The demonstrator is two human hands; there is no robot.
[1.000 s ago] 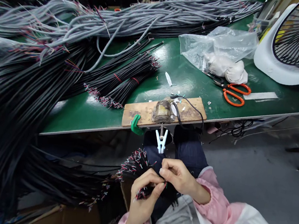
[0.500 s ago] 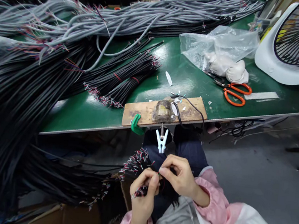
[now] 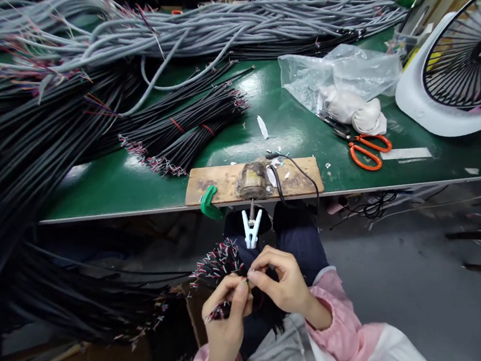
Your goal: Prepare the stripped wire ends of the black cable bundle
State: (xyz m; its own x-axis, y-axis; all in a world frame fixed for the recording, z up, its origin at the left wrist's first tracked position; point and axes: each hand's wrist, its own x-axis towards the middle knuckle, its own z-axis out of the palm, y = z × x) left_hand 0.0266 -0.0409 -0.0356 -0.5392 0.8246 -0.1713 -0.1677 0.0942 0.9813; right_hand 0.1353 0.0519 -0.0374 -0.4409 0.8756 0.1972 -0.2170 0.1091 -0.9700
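Observation:
Both hands meet over my lap, below the table's front edge. My left hand is closed around several black cables, whose stripped red and white wire ends poke out of the fist. Its thumb and forefinger pinch at a cable end. My right hand is closed too, thumb and forefinger pinching thin coloured wires at that same end; the fingers partly hide them. Behind the left hand lies a bundle of black cables with red, white and green tips. A light blue clothespin hangs just beyond my hands.
A wooden board carrying a small motor is held at the table edge by a green clamp. Black cables and grey cables cover the left and back. Orange-handled scissors and a fan are at right.
The whole view has shifted, so the table and its things appear slightly further left. My hands keep the same pinch on the wires, with only small finger movement.

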